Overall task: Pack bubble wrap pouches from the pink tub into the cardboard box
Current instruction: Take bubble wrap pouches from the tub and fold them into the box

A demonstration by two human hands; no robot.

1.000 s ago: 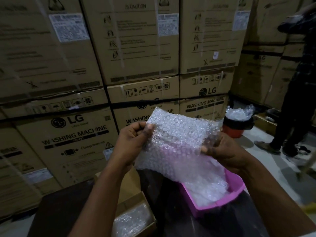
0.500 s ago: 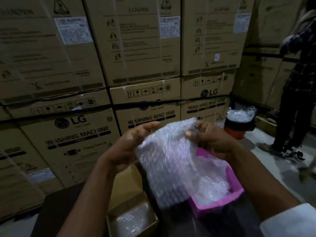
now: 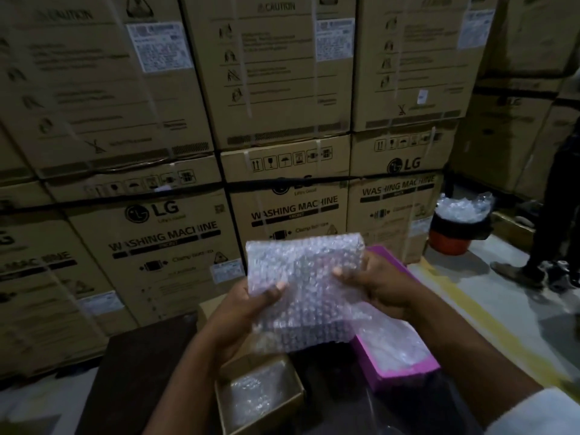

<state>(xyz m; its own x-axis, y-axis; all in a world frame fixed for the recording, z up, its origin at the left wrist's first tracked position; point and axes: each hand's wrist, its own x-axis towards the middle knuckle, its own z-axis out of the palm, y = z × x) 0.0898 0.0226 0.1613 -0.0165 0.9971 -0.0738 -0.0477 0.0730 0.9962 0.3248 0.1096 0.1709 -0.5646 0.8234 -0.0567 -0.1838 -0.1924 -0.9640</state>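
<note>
Folded over since a moment ago, the bubble wrap pouch [image 3: 303,287] now sits as a compact rectangle held up between both hands, above the gap between cardboard box [image 3: 260,395] and pink tub [image 3: 405,373]. Left hand [image 3: 248,306] pinches its left edge, thumb on front; right hand [image 3: 373,287] grips the right edge likewise. More bubble wrap lies in the box and the tub.

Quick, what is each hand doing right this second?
Left hand: grips the bubble wrap pouch by its left edge.
Right hand: grips the same pouch by its right edge.
</note>
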